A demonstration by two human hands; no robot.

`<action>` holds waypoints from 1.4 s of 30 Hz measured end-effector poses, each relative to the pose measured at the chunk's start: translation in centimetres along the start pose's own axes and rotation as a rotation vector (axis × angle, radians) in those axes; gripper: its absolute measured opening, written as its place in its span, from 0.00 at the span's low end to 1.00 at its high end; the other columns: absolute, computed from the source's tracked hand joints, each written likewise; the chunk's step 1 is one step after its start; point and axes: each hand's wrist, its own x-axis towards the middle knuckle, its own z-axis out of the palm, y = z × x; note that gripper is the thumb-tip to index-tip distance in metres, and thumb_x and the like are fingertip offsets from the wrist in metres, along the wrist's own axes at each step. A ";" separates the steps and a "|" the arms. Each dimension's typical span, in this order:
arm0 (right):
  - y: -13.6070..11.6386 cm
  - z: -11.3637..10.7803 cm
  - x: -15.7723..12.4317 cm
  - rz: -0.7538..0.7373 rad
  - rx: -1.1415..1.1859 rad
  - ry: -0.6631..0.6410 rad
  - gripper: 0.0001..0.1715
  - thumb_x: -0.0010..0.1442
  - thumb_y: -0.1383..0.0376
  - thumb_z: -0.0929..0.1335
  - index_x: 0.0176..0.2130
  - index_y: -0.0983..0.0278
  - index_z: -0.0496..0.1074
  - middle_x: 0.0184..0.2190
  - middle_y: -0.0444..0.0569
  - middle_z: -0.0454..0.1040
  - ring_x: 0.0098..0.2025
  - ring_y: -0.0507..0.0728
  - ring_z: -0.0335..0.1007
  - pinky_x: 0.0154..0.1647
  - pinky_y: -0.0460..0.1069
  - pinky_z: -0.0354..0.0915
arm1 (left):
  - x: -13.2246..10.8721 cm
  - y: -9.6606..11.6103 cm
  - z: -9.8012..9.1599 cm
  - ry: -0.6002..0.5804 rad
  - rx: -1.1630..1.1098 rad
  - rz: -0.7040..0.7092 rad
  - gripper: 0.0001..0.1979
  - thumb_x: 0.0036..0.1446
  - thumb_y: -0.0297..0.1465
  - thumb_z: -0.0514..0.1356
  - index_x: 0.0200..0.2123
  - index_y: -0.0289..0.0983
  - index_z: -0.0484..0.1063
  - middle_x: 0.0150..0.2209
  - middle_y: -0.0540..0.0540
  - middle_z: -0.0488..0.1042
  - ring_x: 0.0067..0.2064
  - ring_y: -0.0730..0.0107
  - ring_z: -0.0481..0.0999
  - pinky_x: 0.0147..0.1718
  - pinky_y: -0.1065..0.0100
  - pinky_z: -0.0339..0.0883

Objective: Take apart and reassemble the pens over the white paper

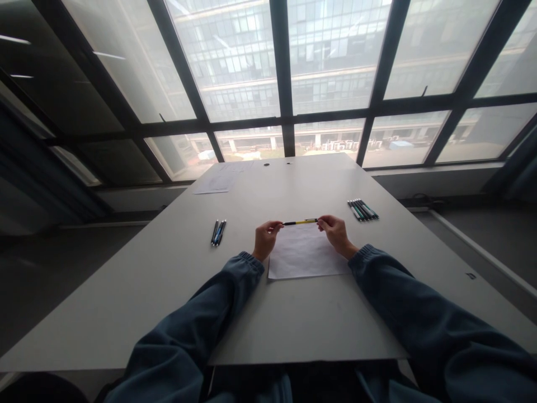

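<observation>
A yellow and black pen [301,222] is stretched level between my two hands, over the far part of a white sheet of paper [308,254]. My left hand [265,238] pinches its black end. At the other end, by the clip, the fingers of my right hand [334,232] are closed on it. To the left lies a small group of black and blue pens [218,232] on the table. Several green, white and black pens [363,210] lie side by side to the right of my right hand.
The long white table [168,302] runs away from me to the windows. More paper [216,180] lies at its far left. Two small dark spots show near the far edge. A small dark mark [471,276] sits at the right.
</observation>
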 end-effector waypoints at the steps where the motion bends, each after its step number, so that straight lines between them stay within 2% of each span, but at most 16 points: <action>1: 0.0 0.0 0.0 -0.001 -0.001 0.000 0.19 0.50 0.52 0.75 0.32 0.66 0.76 0.24 0.48 0.75 0.25 0.53 0.68 0.27 0.49 0.67 | 0.0 0.0 0.0 0.003 0.001 -0.001 0.10 0.58 0.38 0.64 0.36 0.37 0.81 0.34 0.44 0.82 0.35 0.64 0.79 0.35 0.65 0.71; 18: 0.0 0.0 0.0 -0.015 -0.023 0.007 0.17 0.51 0.53 0.74 0.31 0.65 0.76 0.23 0.48 0.75 0.24 0.53 0.67 0.26 0.49 0.66 | 0.0 0.8 0.0 -0.003 -0.001 -0.027 0.10 0.57 0.37 0.63 0.35 0.36 0.80 0.33 0.44 0.82 0.34 0.64 0.79 0.34 0.66 0.70; 42: -0.2 -0.1 -0.1 -0.042 -0.084 0.002 0.18 0.54 0.52 0.72 0.31 0.65 0.75 0.23 0.47 0.74 0.24 0.53 0.67 0.25 0.49 0.65 | 0.0 0.3 0.1 -0.026 -0.002 -0.027 0.12 0.58 0.39 0.62 0.34 0.36 0.79 0.31 0.44 0.81 0.33 0.66 0.79 0.33 0.67 0.70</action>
